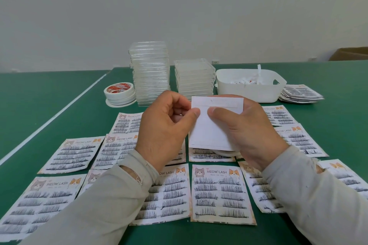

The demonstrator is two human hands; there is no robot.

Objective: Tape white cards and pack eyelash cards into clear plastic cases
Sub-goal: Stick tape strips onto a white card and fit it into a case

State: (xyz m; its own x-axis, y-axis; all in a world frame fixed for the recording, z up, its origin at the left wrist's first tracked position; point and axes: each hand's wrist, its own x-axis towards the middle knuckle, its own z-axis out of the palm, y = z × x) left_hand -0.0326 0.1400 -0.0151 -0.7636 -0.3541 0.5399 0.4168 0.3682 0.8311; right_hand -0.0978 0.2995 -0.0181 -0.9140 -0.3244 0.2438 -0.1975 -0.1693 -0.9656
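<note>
I hold a white card (209, 131) upright over the table, its blank back toward me. My right hand (245, 131) grips its right side, thumb pressed across the face just under a strip of tape near the top. My left hand (163, 127) pinches the card's left edge at the tape line between thumb and forefinger. Several eyelash cards (222, 193) printed "MEOW LASH" lie face up in rows on the green table below my hands. Two stacks of clear plastic cases (150, 71) (194, 77) stand at the back.
Stacked tape rolls (119, 93) sit left of the cases. A white bin (249, 87) of paper strips stands at the back right, with a pile of eyelash cards (300, 93) beside it. Another tape roll (227, 153) peeks from under the held card.
</note>
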